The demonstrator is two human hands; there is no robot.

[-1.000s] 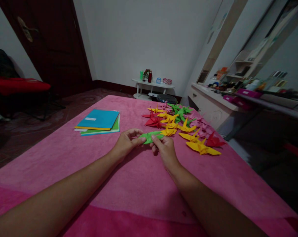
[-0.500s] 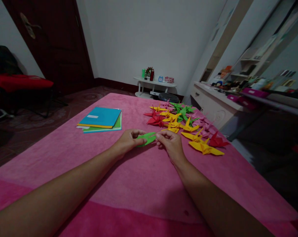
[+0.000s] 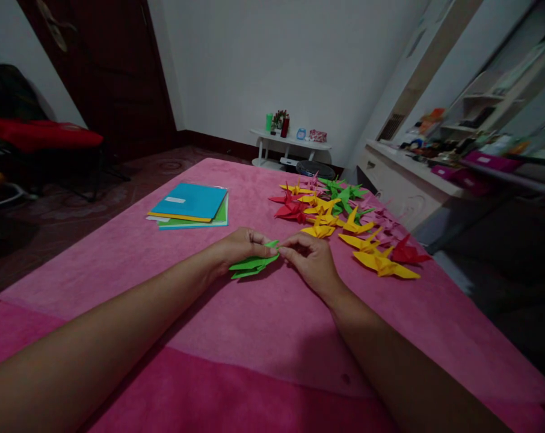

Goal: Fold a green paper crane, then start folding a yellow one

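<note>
A folded green paper piece lies low over the pink blanket between my hands. My left hand is closed over its upper edge, fingers curled down on it. Just to the right, my right hand pinches the piece's tip with thumb and fingers pressed together. Several finished paper cranes in yellow, red, green and pink lie spread out beyond my right hand.
A stack of coloured paper sheets, blue on top, lies at the far left of the blanket. A small white table stands by the far wall. A cluttered dresser runs along the right. A dark door is at back left.
The green piece has turned and dropped lower and left, now hanging below my left fingers. Both hands drew closer together; the view shifted slightly.
</note>
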